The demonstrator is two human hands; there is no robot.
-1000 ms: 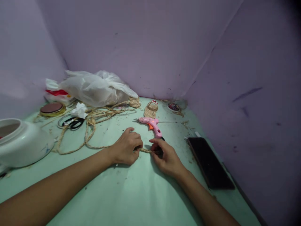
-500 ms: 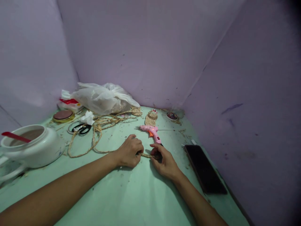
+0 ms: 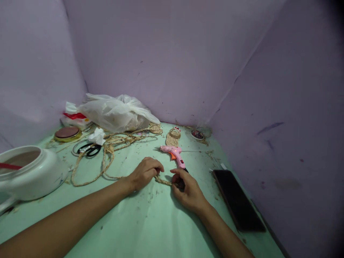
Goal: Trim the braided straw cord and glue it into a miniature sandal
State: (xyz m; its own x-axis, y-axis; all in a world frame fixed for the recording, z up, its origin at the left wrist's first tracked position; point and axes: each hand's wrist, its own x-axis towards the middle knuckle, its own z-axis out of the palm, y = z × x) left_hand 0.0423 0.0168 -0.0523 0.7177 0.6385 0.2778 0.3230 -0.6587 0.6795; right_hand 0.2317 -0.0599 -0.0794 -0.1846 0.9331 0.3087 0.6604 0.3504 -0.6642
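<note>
A tan braided rope (image 3: 163,182) stretches between my two hands, low over the green tabletop. My left hand (image 3: 146,172) is closed around it, fingers curled downward. Its end lies in the pinched fingers of my right hand (image 3: 187,189); the fingertips partly hide that end. From my left wrist the rope runs back to a loose tangle (image 3: 109,147) on the left. Just beyond my right hand lies a pink glue gun (image 3: 173,152) with an orange trigger, its nozzle pointing left. Behind it rests a small woven piece (image 3: 172,137) with red and white bits on top.
At left stands a white pot (image 3: 45,175) with a red handle in it. Black-handled scissors (image 3: 90,150), crumpled tissue (image 3: 96,136), a round tin (image 3: 67,133) and a plastic bag (image 3: 118,113) lie behind. A phone (image 3: 238,200) lies right; a small round dish (image 3: 197,134) sits at the back.
My left hand has shifted slightly left along the rope, exposing more braid between the hands. The view has tilted a little, so the pot sits further left and the phone lower.
</note>
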